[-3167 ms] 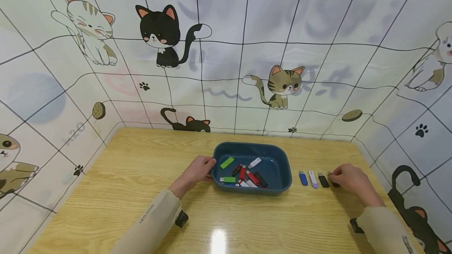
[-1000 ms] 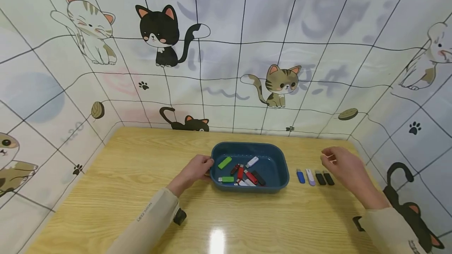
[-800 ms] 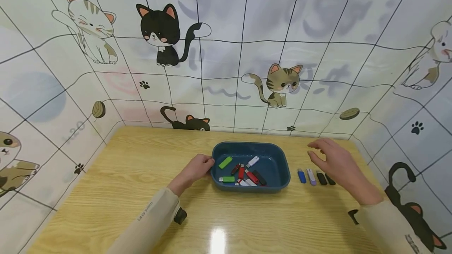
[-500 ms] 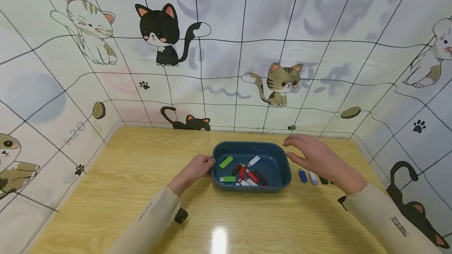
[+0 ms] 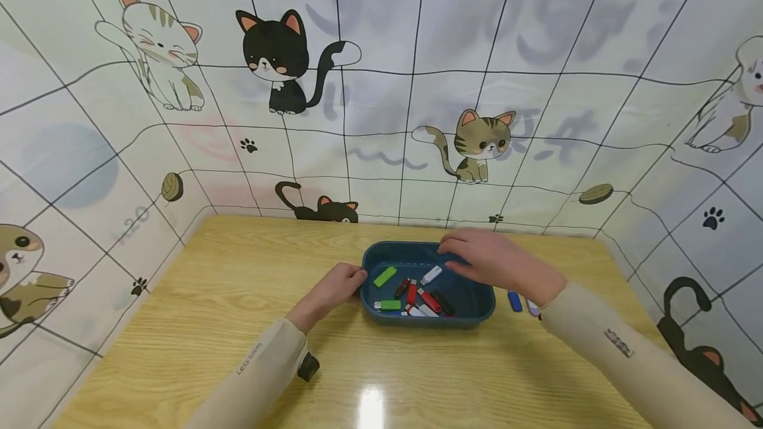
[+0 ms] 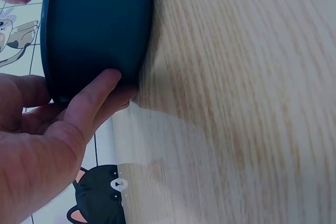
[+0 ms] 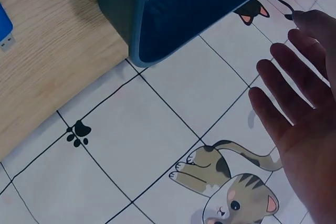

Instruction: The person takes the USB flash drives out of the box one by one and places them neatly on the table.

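A dark blue plastic tray (image 5: 429, 322) stands on the table with several USB sticks in it. My left hand (image 5: 329, 290) grips its left end, thumb and fingers on either side of the rim, as the left wrist view shows. My right hand (image 5: 499, 259) hangs over the tray's right part, fingers spread and nothing in them. Inside the tray are a green stick (image 5: 385, 276), another green stick (image 5: 390, 306), a white stick (image 5: 432, 275), red ones and a black stick (image 5: 442, 302). Right of the tray lie a blue stick (image 5: 515, 301) and a white-purple stick (image 5: 533, 308).
The wooden table (image 5: 238, 296) ends at the back against a hanging cloth (image 5: 381, 104) printed with cats and grid lines. My right forearm and sleeve (image 5: 620, 343) cover the table area where two black sticks lay in the earlier frames.
My right hand has let go of a black USB stick at the right end of the row, lifted, and swung left over the tray, fingers opening. My left hand keeps its grip.
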`<state>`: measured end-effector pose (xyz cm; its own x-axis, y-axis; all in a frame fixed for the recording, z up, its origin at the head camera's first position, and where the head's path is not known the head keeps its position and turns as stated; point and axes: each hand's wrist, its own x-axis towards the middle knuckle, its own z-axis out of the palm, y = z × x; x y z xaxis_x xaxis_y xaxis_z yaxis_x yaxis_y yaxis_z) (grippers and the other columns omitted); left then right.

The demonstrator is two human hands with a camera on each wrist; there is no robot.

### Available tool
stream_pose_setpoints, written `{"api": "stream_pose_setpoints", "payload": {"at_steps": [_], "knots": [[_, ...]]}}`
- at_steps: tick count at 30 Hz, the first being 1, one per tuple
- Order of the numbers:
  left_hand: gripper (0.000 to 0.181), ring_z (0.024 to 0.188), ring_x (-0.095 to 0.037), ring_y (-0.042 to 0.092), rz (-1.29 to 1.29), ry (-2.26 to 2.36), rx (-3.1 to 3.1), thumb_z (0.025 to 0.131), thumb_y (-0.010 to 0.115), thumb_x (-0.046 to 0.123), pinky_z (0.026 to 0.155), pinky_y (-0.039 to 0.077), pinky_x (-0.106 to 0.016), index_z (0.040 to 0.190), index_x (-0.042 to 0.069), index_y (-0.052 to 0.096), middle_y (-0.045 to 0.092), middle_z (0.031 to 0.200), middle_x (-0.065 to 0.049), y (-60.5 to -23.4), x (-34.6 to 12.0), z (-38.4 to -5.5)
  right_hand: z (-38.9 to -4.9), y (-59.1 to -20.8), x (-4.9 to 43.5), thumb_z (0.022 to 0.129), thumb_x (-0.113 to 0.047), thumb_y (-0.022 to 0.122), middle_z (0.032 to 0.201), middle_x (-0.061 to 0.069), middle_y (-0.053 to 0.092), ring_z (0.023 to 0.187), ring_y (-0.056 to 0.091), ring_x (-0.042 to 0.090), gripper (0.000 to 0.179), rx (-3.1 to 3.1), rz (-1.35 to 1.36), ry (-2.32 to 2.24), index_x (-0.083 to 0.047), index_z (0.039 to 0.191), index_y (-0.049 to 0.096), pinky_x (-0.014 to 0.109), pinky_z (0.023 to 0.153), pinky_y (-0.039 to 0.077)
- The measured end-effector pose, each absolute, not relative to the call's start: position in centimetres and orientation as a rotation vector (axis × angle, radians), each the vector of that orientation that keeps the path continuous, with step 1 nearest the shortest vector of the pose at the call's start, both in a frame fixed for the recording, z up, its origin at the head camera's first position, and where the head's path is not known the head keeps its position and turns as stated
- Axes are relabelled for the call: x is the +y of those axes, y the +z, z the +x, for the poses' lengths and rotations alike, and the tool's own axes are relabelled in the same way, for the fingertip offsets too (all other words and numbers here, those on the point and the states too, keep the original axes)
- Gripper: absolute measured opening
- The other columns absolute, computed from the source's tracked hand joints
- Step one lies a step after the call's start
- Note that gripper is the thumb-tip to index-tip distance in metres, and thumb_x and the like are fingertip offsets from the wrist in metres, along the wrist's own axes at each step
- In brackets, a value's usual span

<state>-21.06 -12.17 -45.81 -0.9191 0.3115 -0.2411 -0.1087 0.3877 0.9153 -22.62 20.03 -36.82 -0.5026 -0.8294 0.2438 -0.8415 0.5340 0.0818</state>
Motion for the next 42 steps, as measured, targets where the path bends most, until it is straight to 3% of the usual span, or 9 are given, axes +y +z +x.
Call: {"api": "stream_pose_setpoints", "payload": {"at_steps": [7, 14, 21, 33, 42], "knots": [[0.036, 0.080, -0.015, 0.064, 0.174, 1.555, 2.272, 0.111, 0.041, 0.012, 0.079, 0.063, -0.033, 0.101, -0.012, 0.067, 0.068, 0.095, -0.018, -45.8, -12.1, -20.9, -23.9, -37.3, 17.7, 0.094, -0.019, 0.078, 0.110, 0.004, 0.069, 0.100, 0.068, 0.020, 0.023, -2.594, 1.432, 0.011, -0.007, 0.113, 0.073, 0.037, 0.086, 0.060], [0.037, 0.083, -0.016, 0.065, 0.178, 1.566, 2.263, 0.111, 0.040, 0.011, 0.081, 0.063, -0.037, 0.105, -0.012, 0.067, 0.067, 0.096, -0.019, -45.6, -12.1, -20.7, -25.2, -38.8, 15.9, 0.094, -0.019, 0.078, 0.114, 0.006, 0.072, 0.106, 0.069, 0.024, 0.026, -2.753, 1.429, -0.019, -0.007, 0.117, 0.075, 0.041, 0.092, 0.058], [0.036, 0.082, -0.016, 0.065, 0.197, 1.588, 2.248, 0.111, 0.040, 0.011, 0.080, 0.063, -0.036, 0.100, -0.013, 0.065, 0.066, 0.094, -0.020, -45.6, -11.8, -20.7, -26.0, -39.8, 15.1, 0.092, -0.017, 0.079, 0.104, 0.004, 0.072, 0.095, 0.069, 0.021, 0.023, -2.804, 1.466, -0.029, -0.008, 0.113, 0.075, 0.038, 0.086, 0.060], [0.036, 0.086, -0.021, 0.068, 0.209, 1.602, 2.238, 0.111, 0.039, 0.010, 0.081, 0.063, -0.038, 0.101, -0.014, 0.063, 0.066, 0.097, -0.023, -45.7, -11.9, -20.7, -26.1, -40.7, 13.8, 0.092, -0.016, 0.079, 0.101, 0.003, 0.073, 0.094, 0.069, 0.020, 0.020, -2.972, 1.407, -0.090, -0.008, 0.111, 0.077, 0.038, 0.085, 0.060], [0.035, 0.081, -0.018, 0.064, 0.218, 1.599, 2.233, 0.111, 0.039, 0.010, 0.081, 0.064, -0.039, 0.099, -0.013, 0.062, 0.061, 0.088, -0.015, -45.6, -11.8, -20.7, -26.1, -41.8, 13.7, 0.090, -0.014, 0.081, 0.096, 0.000, 0.072, 0.090, 0.066, 0.017, 0.012, -3.150, 1.314, -0.193, -0.012, 0.102, 0.078, 0.037, 0.085, 0.059]]}}
